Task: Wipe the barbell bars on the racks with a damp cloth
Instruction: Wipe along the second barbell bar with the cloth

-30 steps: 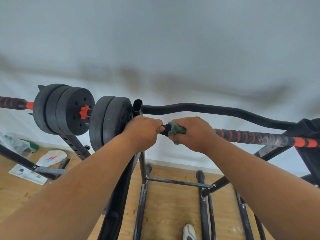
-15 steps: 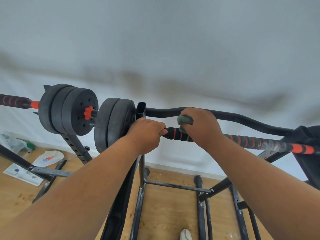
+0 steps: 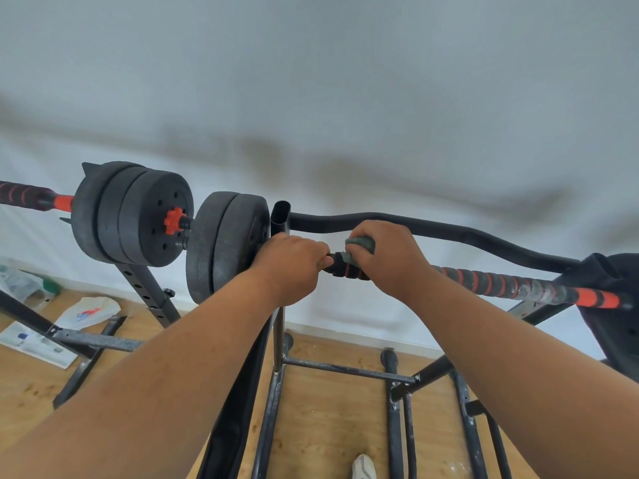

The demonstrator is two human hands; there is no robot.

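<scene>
Cloth hand shifts along the bar, away and back toward the other grip

A second ago the right hand (image 3: 387,257) wrapped the green cloth (image 3: 359,245) low around the barbell bar (image 3: 501,283), almost touching the left hand (image 3: 294,264). Half a second ago it had rolled up over the top and slid away from the left grip, baring a short striped stretch between them. Now it has come back part of the way toward the left hand, the bare stretch is shorter, and the cloth still shows at the top of the right grip.
</scene>
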